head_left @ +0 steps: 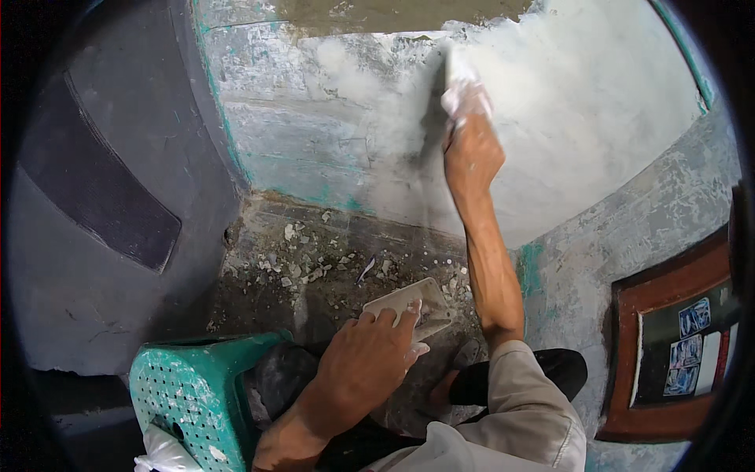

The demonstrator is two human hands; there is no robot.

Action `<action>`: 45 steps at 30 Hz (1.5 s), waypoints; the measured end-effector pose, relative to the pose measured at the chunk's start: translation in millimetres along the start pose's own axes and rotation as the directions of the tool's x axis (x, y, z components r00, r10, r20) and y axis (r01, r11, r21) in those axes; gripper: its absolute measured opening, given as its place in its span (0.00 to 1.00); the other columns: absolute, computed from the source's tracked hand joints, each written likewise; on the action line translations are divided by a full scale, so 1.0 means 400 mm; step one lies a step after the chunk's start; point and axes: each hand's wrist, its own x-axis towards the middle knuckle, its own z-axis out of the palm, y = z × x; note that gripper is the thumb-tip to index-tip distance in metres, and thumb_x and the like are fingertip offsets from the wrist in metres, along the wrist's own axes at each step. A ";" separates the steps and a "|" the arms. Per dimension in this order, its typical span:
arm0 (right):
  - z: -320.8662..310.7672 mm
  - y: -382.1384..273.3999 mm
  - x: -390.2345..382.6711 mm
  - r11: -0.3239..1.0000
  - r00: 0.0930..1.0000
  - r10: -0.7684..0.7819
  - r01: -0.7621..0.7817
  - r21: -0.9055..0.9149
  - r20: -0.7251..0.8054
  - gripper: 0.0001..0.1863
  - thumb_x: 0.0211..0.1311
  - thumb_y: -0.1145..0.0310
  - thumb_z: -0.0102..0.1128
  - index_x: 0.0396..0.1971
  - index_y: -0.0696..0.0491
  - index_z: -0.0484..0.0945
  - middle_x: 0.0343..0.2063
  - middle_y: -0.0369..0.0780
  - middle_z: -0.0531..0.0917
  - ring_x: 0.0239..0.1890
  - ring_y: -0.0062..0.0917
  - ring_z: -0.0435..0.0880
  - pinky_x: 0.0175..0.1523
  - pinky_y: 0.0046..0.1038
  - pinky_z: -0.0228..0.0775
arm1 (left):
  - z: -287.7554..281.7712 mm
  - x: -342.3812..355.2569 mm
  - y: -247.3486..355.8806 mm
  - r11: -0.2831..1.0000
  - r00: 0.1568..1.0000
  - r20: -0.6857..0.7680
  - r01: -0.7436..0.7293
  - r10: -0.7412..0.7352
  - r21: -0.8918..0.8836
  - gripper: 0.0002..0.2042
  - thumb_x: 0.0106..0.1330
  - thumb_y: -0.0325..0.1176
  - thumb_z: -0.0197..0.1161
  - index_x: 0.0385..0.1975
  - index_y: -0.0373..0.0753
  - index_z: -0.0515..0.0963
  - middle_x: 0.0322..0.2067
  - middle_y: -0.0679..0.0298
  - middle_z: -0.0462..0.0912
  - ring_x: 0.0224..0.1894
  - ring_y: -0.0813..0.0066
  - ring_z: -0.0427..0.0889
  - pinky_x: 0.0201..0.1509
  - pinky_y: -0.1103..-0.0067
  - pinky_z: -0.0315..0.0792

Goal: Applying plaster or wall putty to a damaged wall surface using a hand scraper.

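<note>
My right hand is raised to the wall and closed round a putty knife smeared with white paste. Motion blurs the knife, and its blade is at or close to the wall; whether it touches I cannot tell. White filler covers the wall's right part, while bare, scraped patches show at the left. Low in front of me, my left hand grips a flat, pale rectangular board by its near side. White paste clings to the left thumb and index finger, and part of the board is hidden beneath the fingers.
A green plastic stool with a crumpled plastic bag stands at my lower left. Paint flakes and rubble litter the floor along the wall. A grey side wall rises at left; a brown wooden frame is at right.
</note>
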 end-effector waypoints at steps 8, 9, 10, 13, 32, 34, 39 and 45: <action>0.250 -0.165 0.021 0.974 0.983 -0.178 0.172 -0.145 -0.030 0.34 0.56 0.77 0.58 0.66 0.66 0.68 0.62 0.58 0.75 0.52 0.47 0.81 0.39 0.36 0.81 | 0.013 0.005 0.007 0.999 0.998 -0.035 -0.047 0.048 0.024 0.29 0.74 0.49 0.57 0.67 0.34 0.68 0.51 0.46 0.81 0.50 0.46 0.82 0.56 0.59 0.76; 0.262 -0.206 -0.016 0.970 0.975 -0.224 0.221 -0.103 -0.017 0.33 0.57 0.77 0.57 0.66 0.65 0.68 0.60 0.56 0.76 0.52 0.46 0.81 0.39 0.36 0.79 | 0.012 -0.002 0.004 0.999 0.999 -0.030 -0.040 0.040 0.020 0.29 0.74 0.49 0.57 0.67 0.34 0.68 0.51 0.46 0.81 0.50 0.46 0.82 0.56 0.59 0.76; 0.257 -0.245 -0.048 0.962 0.963 -0.269 0.268 -0.054 -0.016 0.33 0.57 0.77 0.57 0.66 0.65 0.68 0.59 0.55 0.78 0.52 0.44 0.81 0.39 0.37 0.77 | 0.009 -0.006 -0.002 1.000 0.999 -0.026 -0.024 0.024 0.011 0.29 0.75 0.49 0.56 0.67 0.34 0.68 0.52 0.46 0.81 0.51 0.46 0.82 0.56 0.59 0.76; 0.189 -0.219 -0.093 0.954 0.957 -0.284 0.276 0.120 0.054 0.32 0.57 0.76 0.58 0.65 0.64 0.70 0.50 0.50 0.82 0.50 0.39 0.82 0.36 0.37 0.74 | 0.001 -0.010 -0.013 1.000 1.000 -0.008 0.006 -0.006 0.015 0.29 0.75 0.49 0.56 0.67 0.34 0.68 0.52 0.46 0.81 0.52 0.46 0.82 0.56 0.59 0.76; 0.076 -0.109 0.055 0.793 0.807 -0.590 0.571 -0.210 -0.032 0.30 0.61 0.71 0.57 0.64 0.63 0.72 0.59 0.49 0.81 0.56 0.37 0.78 0.40 0.32 0.68 | -0.003 -0.003 0.002 0.999 1.000 0.009 -0.024 0.023 0.021 0.29 0.76 0.50 0.55 0.68 0.34 0.66 0.48 0.45 0.81 0.49 0.48 0.83 0.55 0.59 0.77; 0.070 -0.095 0.134 0.747 0.775 -0.631 0.600 -0.288 -0.023 0.30 0.62 0.72 0.56 0.66 0.61 0.72 0.61 0.48 0.79 0.59 0.35 0.78 0.46 0.31 0.69 | -0.007 0.001 0.007 0.999 0.999 0.021 -0.035 0.035 0.015 0.30 0.76 0.50 0.55 0.69 0.35 0.66 0.48 0.45 0.81 0.49 0.48 0.83 0.55 0.59 0.77; 0.165 0.000 0.130 0.624 0.745 -0.649 0.636 -0.453 0.153 0.31 0.65 0.72 0.54 0.70 0.58 0.67 0.66 0.45 0.75 0.70 0.38 0.71 0.63 0.38 0.72 | -0.004 0.007 0.006 0.999 0.999 0.034 -0.036 0.035 0.021 0.30 0.76 0.50 0.54 0.69 0.35 0.65 0.48 0.45 0.81 0.49 0.48 0.83 0.55 0.59 0.77; 0.126 0.019 -0.026 0.686 0.717 -0.656 0.697 -0.210 0.237 0.31 0.66 0.71 0.53 0.69 0.59 0.67 0.68 0.48 0.72 0.72 0.41 0.68 0.70 0.44 0.67 | -0.005 -0.007 -0.011 0.999 1.000 0.031 -0.004 0.003 0.033 0.30 0.76 0.50 0.54 0.70 0.35 0.65 0.49 0.45 0.81 0.49 0.47 0.83 0.56 0.59 0.77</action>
